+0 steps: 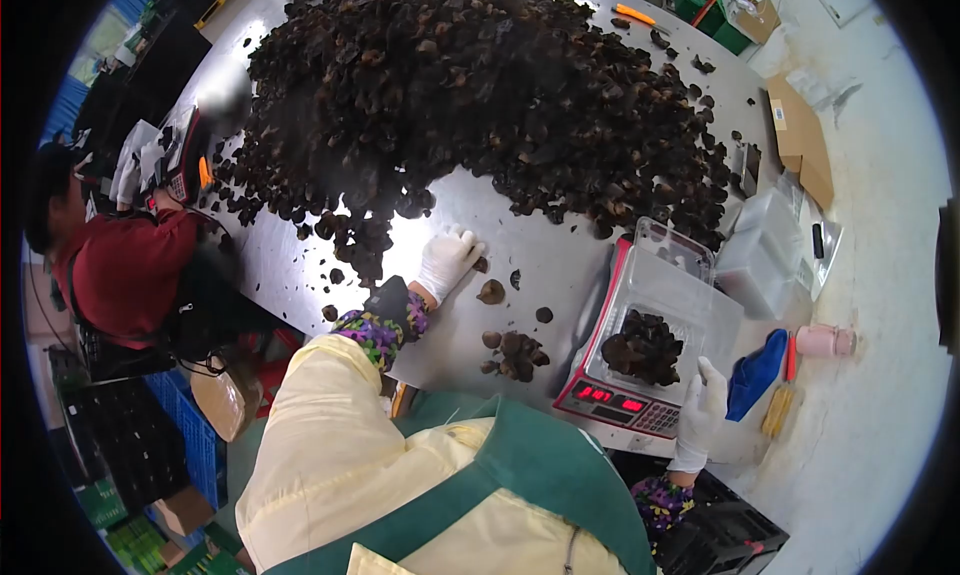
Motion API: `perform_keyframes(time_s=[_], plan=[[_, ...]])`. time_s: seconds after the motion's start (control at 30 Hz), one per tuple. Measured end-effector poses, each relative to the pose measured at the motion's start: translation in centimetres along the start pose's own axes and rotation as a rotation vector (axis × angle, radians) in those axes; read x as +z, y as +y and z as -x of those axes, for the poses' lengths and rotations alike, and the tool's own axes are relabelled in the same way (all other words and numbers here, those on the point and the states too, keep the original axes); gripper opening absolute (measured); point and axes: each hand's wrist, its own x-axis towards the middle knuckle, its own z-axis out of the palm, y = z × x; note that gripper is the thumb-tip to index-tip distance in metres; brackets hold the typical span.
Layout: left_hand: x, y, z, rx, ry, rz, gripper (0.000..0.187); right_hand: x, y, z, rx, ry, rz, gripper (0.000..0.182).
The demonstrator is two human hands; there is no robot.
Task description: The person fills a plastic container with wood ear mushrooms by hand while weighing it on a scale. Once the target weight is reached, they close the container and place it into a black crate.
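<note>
My left hand [449, 262], in a white glove, rests on the steel table with its fingers curled down. A small dark wood ear mushroom [481, 265] sits right at its fingertips. Just beyond lie a brownish wood ear mushroom [491, 292] and a small cluster of mushrooms [521, 357]. To the right, a red and white digital scale [600, 415] with lit red digits carries a clear plastic box [655, 295], its lid folded back. Inside the box is a clump of wood ears [643, 349]. My right hand [704, 413], also gloved, has its fingers stretched beside the box's near right side.
A large heap of wood ears [430, 95] covers the far part of the table [460, 205]. Stacked clear boxes [760, 255], a blue cloth [757, 375] and a pink cup [826, 341] stand at right. A co-worker in a red top [130, 265] sits at left near another scale [183, 160].
</note>
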Motion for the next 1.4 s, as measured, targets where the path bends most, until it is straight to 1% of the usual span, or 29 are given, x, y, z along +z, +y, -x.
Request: perform_keyframes(time_s=[0.03, 0.1, 0.17, 0.23, 0.3, 0.37, 0.4, 0.43, 0.47, 0.5, 0.53, 0.57, 0.6, 0.67, 0.7, 0.77, 0.83, 0.9, 0.93, 0.97, 1.03, 1.1, 1.17, 1.2, 1.23, 1.3, 1.33, 1.37, 1.4], plan=[[0.2, -0.1, -0.3, 0.002, 0.005, -0.002, 0.018, 0.0, 0.0, 0.0, -0.003, 0.005, -0.002, 0.028], [0.6, -0.1, -1.7, 0.037, -0.064, 0.066, 0.023, 0.0, -0.1, -0.1, -0.007, 0.013, -0.006, 0.028], [0.5, 1.0, -4.5, 0.003, -0.054, 0.086, 0.023, 0.1, 0.1, -0.3, -0.007, 0.003, -0.007, 0.028], [1.3, 2.1, -8.2, -0.023, 0.194, 0.213, 0.022, -0.1, 0.4, 0.0, -0.015, -0.010, -0.005, 0.028], [2.2, 2.8, -12.3, 0.033, 0.340, 0.197, 0.014, 0.1, 1.2, 0.1, -0.025, -0.017, 0.029, 0.027], [1.0, 3.9, -15.7, 0.109, 0.277, -0.157, 0.016, -0.4, 0.9, 0.1, 0.021, -0.039, -0.018, 0.026], [0.0, 4.3, -16.6, 0.144, 0.327, -0.119, 0.022, -0.2, 1.8, 0.1, 0.014, -0.032, -0.014, 0.026], [0.1, 3.7, -17.6, 0.189, 0.328, -0.170, 0.032, 0.1, 2.8, 0.2, 0.017, -0.018, -0.031, 0.026], [0.5, 3.2, -17.8, 0.205, 0.416, -0.261, 0.036, 0.5, 5.2, 0.3, -0.009, -0.021, -0.045, 0.027], [1.3, 2.7, -17.7, 0.225, 0.491, -0.343, 0.040, 1.1, 7.7, 0.6, -0.029, -0.012, -0.046, 0.027], [2.0, 2.2, -17.7, 0.209, 0.342, -0.327, 0.041, -0.2, 1.9, -0.5, -0.073, 0.046, 0.135, 0.022], [2.5, 1.8, -17.4, 0.197, 0.190, -0.294, 0.042, 0.2, 1.8, -1.0, -0.095, 0.031, 0.120, 0.022], [2.3, 1.6, -16.5, 0.180, 0.188, -0.301, 0.042, 0.3, 1.9, -0.9, -0.064, 0.009, 0.128, 0.023], [2.1, 1.7, -15.3, 0.110, 0.023, -0.217, 0.034, 0.1, 1.9, -0.9, -0.006, -0.028, 0.092, 0.024], [2.3, 1.5, -14.1, 0.121, 0.022, -0.234, 0.027, 0.3, 1.5, -1.4, -0.010, -0.030, 0.092, 0.024], [2.5, 0.4, -10.7, 0.157, 0.007, -0.091, 0.023, 0.4, 1.3, -1.7, -0.037, -0.038, 0.035, 0.027], [0.5, 0.7, -7.5, 0.136, 0.037, -0.054, 0.020, 1.9, 5.0, -1.2, -0.016, -0.042, -0.057, 0.027], [-1.8, 1.4, -5.3, 0.269, 0.296, 0.194, 0.022, 1.1, 2.9, -1.4, -0.034, -0.077, -0.026, 0.027], [-3.4, 1.9, -4.2, 0.149, 0.194, 0.269, 0.031, 0.7, 1.3, -1.6, 0.003, -0.092, -0.040, 0.027], [-1.9, 0.9, -2.8, 0.110, 0.302, 0.342, 0.034, 0.4, 0.2, -1.7, 0.037, -0.102, -0.057, 0.027], [-1.4, -0.6, -0.1, -0.017, 0.330, 0.289, 0.043, 0.4, 0.1, -1.9, 0.002, -0.085, -0.018, 0.027], [-3.0, 0.3, 1.7, -0.161, 0.357, 0.284, 0.039, 0.1, -0.2, -1.9, 0.007, -0.079, -0.006, 0.027], [-3.1, -0.6, 3.2, -0.263, 0.376, 0.405, 0.037, -0.1, -0.3, -1.8, -0.003, -0.075, -0.008, 0.027], [-4.6, 0.3, 3.2, -0.300, 0.394, 0.314, 0.035, -0.2, -0.4, -1.7, -0.001, -0.069, -0.003, 0.027], [-4.0, -1.0, 3.8, -0.237, 0.450, 0.159, 0.033, -0.3, -0.4, -1.6, 0.000, -0.064, 0.002, 0.027], [-4.1, -1.9, 4.0, -0.282, 0.439, 0.112, 0.032, -0.4, -0.4, -1.2, 0.015, -0.063, 0.002, 0.027], [-4.0, -2.1, 3.8, -0.296, 0.441, 0.054, 0.036, -0.2, -0.2, -1.0, 0.017, -0.062, 0.011, 0.027], [-3.9, -2.1, 3.3, -0.294, 0.437, 0.057, 0.036, -0.2, -0.1, -0.8, 0.018, -0.061, 0.020, 0.027], [-4.2, -1.9, 2.6, -0.258, 0.382, 0.050, 0.039, -0.2, -0.2, -0.7, 0.024, -0.059, 0.024, 0.027]])
